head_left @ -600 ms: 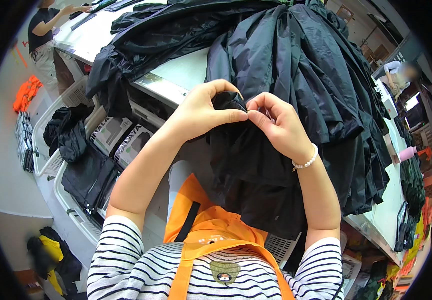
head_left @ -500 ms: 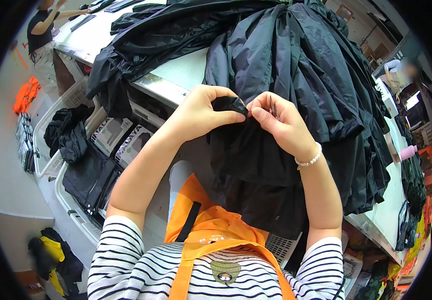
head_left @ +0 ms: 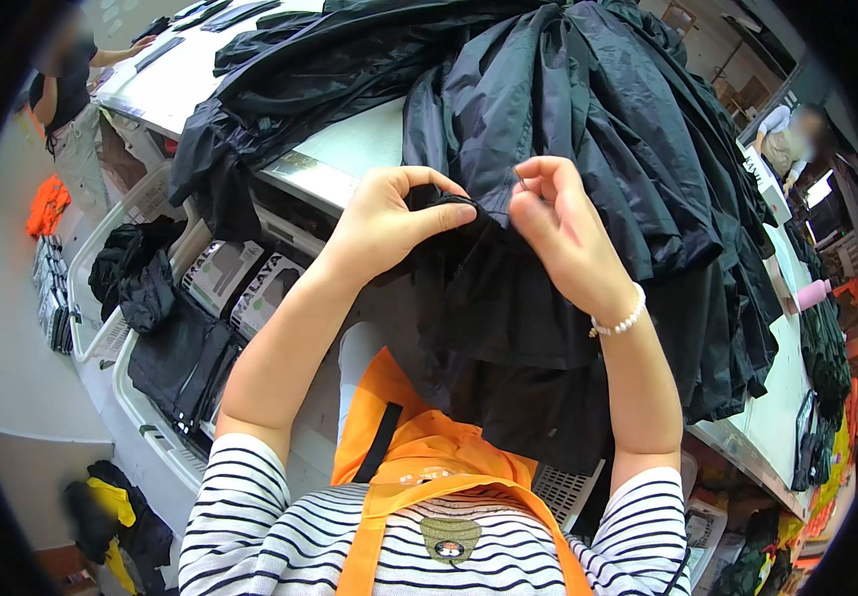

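At the far left, a co-worker [head_left: 67, 89] stands at the end of a long white table [head_left: 350, 149], beside an orange cloth [head_left: 47, 204] on the floor. White bins [head_left: 141, 412] below the table edge hold folded black garments [head_left: 181, 363]. The left hand [head_left: 389, 223] is curled shut, thumb and fingers pinching the dark edge of a black garment [head_left: 508, 328] that hangs off the table's front toward the person's lap. Just beside it, the right hand [head_left: 563, 233] is raised with fingertips pinched together near the same edge; whether they grip a thread or only the fabric cannot be told. A pearl bracelet [head_left: 620, 320] circles the right wrist. Behind both hands, a heap of black jackets [head_left: 588, 109] covers the table and spills over its front. The person wears a striped shirt [head_left: 250, 526] under an orange apron [head_left: 429, 457]. At the far right, a pink bottle [head_left: 811, 294] lies on the table, and a second person [head_left: 791, 134] works well apart.
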Motion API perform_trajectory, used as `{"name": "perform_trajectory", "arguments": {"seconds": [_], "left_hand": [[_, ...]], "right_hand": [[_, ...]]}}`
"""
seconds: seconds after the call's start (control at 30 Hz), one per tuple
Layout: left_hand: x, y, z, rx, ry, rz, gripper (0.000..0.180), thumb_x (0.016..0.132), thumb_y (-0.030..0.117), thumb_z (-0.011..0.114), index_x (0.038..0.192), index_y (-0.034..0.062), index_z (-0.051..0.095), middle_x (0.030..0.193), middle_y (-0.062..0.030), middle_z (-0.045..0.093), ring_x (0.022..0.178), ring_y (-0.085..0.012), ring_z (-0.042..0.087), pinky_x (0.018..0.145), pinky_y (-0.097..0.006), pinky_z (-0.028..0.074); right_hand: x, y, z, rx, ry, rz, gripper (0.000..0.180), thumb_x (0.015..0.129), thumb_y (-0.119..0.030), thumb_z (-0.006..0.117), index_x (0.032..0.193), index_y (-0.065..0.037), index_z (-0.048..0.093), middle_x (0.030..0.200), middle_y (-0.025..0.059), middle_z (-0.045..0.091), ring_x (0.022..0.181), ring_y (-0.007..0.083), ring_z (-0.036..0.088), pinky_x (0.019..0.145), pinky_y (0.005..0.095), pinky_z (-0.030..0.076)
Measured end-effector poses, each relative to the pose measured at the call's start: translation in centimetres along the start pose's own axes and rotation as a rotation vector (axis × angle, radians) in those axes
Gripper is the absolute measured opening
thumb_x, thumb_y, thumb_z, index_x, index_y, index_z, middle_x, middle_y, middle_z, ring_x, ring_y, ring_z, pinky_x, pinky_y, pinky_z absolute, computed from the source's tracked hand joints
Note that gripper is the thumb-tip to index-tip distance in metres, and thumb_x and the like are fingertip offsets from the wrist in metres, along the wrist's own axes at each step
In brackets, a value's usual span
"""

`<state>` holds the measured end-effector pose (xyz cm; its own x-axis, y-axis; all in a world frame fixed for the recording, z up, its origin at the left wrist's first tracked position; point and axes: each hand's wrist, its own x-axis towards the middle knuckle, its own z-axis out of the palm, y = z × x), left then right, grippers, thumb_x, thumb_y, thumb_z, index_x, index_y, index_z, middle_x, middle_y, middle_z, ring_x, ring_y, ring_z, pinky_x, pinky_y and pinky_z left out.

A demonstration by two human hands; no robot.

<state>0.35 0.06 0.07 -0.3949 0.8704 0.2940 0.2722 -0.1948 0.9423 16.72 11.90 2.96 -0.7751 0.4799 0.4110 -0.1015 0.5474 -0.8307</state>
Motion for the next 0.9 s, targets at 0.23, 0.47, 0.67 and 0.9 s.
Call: {"name": "perform_trajectory", "arguments": {"seconds": [0.23,0.47,0.67,0.9], "left_hand": [[-0.1,-0.4,0.3,-0.100,0.049,-0.104,0.014,0.078,0.005,0.072,0.089,-0.0020,0.067,0.084,-0.0034,0.066,0.074,-0.0068,0.060,0.071,-0.019,0.047],[0.1,-0.4,0.4,-0.079,0.025,-0.087,0.016,0.078,0.005,0.072,0.091,-0.0028,0.066,0.085,-0.0050,0.067,0.076,-0.0073,0.061,0.073,-0.019,0.048],[-0.1,0.1,0.3,-0.056,0.014,-0.091,0.015,0.079,0.005,0.071,0.091,-0.0028,0.066,0.086,-0.0057,0.068,0.077,-0.0078,0.062,0.074,-0.019,0.048],[-0.1,-0.3,0.3,-0.076,0.012,-0.092,0.017,0.078,0.004,0.072,0.093,-0.0018,0.066,0.086,-0.0053,0.068,0.077,-0.0083,0.062,0.075,-0.020,0.048]], "right_hand": [[-1.6,-0.5,-0.4,-0.167,-0.078,0.058,0.020,0.086,-0.011,0.065,0.098,0.001,0.053,0.086,0.0083,0.056,0.071,0.0129,0.053,0.067,0.0247,0.045],[-0.7,0.3,0.7,-0.106,-0.006,-0.113,0.018,0.082,-0.005,0.068,0.094,0.001,0.056,0.085,0.0091,0.058,0.069,0.0143,0.057,0.064,0.0239,0.046],[-0.5,0.4,0.9,-0.139,0.000,-0.149,0.017,0.081,-0.004,0.068,0.094,0.001,0.057,0.085,0.0096,0.059,0.070,0.0159,0.058,0.064,0.0248,0.048],[-0.7,0.1,0.9,-0.141,0.017,-0.087,0.018,0.081,-0.004,0.069,0.094,0.001,0.057,0.084,0.0070,0.059,0.069,0.0120,0.056,0.063,0.0229,0.047]]}}
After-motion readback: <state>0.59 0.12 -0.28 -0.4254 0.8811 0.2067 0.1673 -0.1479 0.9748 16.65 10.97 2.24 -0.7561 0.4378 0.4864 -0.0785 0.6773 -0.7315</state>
